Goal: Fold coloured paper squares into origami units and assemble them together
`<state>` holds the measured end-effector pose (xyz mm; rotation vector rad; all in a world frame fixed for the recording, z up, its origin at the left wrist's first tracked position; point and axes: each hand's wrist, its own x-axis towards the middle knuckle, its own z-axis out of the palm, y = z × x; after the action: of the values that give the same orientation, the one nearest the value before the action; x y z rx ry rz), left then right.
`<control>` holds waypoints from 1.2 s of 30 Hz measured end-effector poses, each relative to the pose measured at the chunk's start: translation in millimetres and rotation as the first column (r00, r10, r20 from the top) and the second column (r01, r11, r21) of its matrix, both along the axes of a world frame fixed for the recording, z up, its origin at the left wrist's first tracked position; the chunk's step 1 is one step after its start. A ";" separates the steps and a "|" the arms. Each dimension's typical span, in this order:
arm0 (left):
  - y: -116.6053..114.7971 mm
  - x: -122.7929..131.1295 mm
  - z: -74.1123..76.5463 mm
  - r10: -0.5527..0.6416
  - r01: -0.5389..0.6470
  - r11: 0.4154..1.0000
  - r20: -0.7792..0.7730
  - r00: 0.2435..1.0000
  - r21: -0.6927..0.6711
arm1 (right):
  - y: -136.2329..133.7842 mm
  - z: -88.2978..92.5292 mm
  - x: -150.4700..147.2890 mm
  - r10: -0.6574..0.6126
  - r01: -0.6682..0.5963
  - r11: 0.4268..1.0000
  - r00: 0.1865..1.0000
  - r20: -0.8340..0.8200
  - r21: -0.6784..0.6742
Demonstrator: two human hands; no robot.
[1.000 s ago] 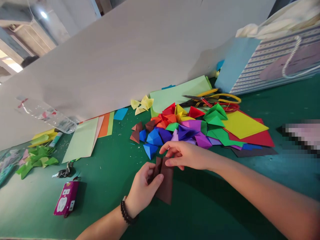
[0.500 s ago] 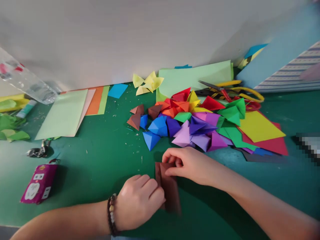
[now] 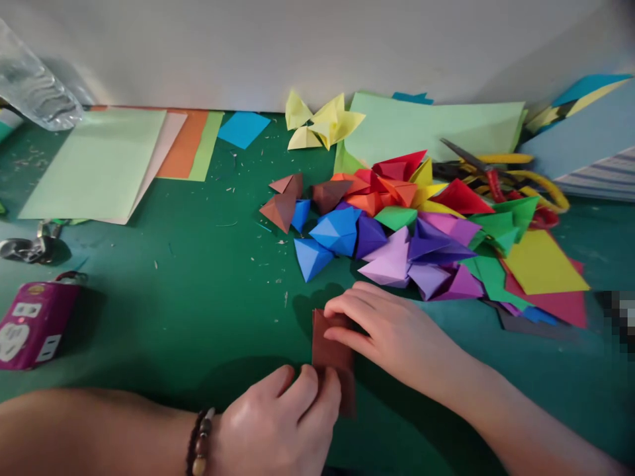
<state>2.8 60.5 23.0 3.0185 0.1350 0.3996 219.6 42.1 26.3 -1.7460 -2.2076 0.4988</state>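
Folded brown paper point(image 3: 323, 347): we find it at the lower middle of the view, on the green surface point(image 3: 198, 284), partly covered by both hands.
Clear bottle point(image 3: 40, 86): we see part of it at the far left, leaning against the pale wall point(image 3: 198, 53).
Purple pack point(image 3: 40, 324): nearer to us, just beside a small metal item point(image 3: 34, 250).
Pale green sheet point(image 3: 102, 162): it overlaps pink, orange and lime sheets fanned to its right.
Blue sheet point(image 3: 244, 129): just beside that fan.
Left hand point(image 3: 282, 420): fingers drawn together, holding the paper's lower part; we note a beaded bracelet point(image 3: 201, 443) at the wrist.
Folded pieces point(image 3: 337, 231): a heap beyond the paper, brown and blue leftmost, then red, purple and green.
Right hand point(image 3: 389, 330): thumb and fingers narrowly spaced, holding the paper's upper right part.
Scissors point(image 3: 491, 182): red-handled, behind the heap.
Yellow sheet point(image 3: 548, 263): we see it overlapping a red one.
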 end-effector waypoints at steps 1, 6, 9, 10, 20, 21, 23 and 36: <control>-0.4 -1.0 -0.3 -0.023 0.022 1.000 0.006 1.000 0.009 | -0.2 0.0 -0.1 0.008 -0.008 1.000 1.000 0.009 0.007; -5.2 -3.5 -1.6 -0.036 0.035 0.999 0.022 0.999 0.018 | -1.0 -0.8 -0.7 0.042 -0.044 0.999 0.998 0.047 0.027; -9.8 -3.4 -3.1 0.005 -0.005 1.000 0.015 1.000 -0.002 | -2.3 -1.4 -0.6 0.050 -0.051 0.998 0.997 0.060 0.020; -11.1 -3.3 -3.5 0.011 -0.011 1.000 0.010 1.000 -0.007 | -2.7 -1.6 -0.4 0.051 -0.052 0.999 0.997 0.060 0.013; -14.7 -1.6 -4.0 0.091 -0.089 0.994 0.030 0.995 -0.059 | -3.7 -2.1 -0.9 0.048 -0.048 0.999 0.997 0.056 -0.009; -14.6 -1.3 -4.0 0.086 -0.084 0.994 0.031 0.996 -0.065 | -3.6 -1.9 -1.0 0.048 -0.047 0.999 0.997 0.058 -0.013; -14.8 -1.1 -4.4 0.076 -0.074 0.994 0.023 0.997 -0.076 | -3.5 -1.6 -1.3 0.046 -0.045 0.999 0.997 0.059 -0.019; -17.9 -4.5 -8.4 0.155 -0.163 0.967 -0.052 0.987 -0.195 | -3.5 -1.8 -1.6 0.055 -0.054 0.998 0.996 0.067 -0.007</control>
<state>-1.7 42.6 14.6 2.8271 0.3974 0.3229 218.1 38.6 24.4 -1.7335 -2.3077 0.4644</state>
